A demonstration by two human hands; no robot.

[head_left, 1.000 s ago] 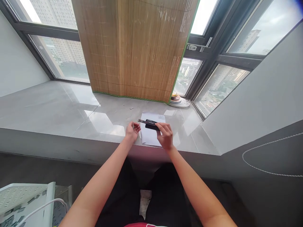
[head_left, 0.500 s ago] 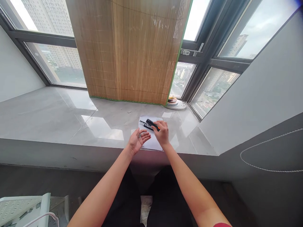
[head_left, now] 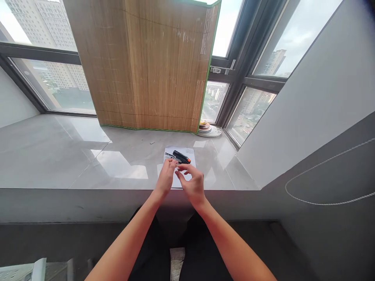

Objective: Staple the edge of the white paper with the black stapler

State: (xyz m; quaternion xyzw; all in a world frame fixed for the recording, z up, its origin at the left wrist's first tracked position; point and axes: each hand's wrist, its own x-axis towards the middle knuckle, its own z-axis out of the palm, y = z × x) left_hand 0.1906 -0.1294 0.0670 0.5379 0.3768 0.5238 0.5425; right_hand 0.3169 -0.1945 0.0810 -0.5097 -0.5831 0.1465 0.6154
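Observation:
A black stapler (head_left: 181,157) with an orange end lies opened on a white sheet of paper (head_left: 190,153), its silvery rail pointing left. Just in front of it my left hand (head_left: 166,177) has its fingers pinched together on a small grey piece, which looks like a strip of staples and is mostly hidden by the fingers. Close beside, my right hand (head_left: 193,185) curves toward the left fingertips, with thumb and forefinger apart. The right hand is off the stapler.
The paper rests on a glossy grey tiled window sill (head_left: 123,166). A bamboo blind (head_left: 152,70) hangs behind it. Stacked plates (head_left: 209,129) stand in the right corner, and a small white bit (head_left: 152,143) lies farther back. A beaded cord (head_left: 310,203) loops at the right.
My right hand has let go of the stapler, leaving it on the paper, and moved to my left hand. My left hand has turned from palm-up and spread to a pinch.

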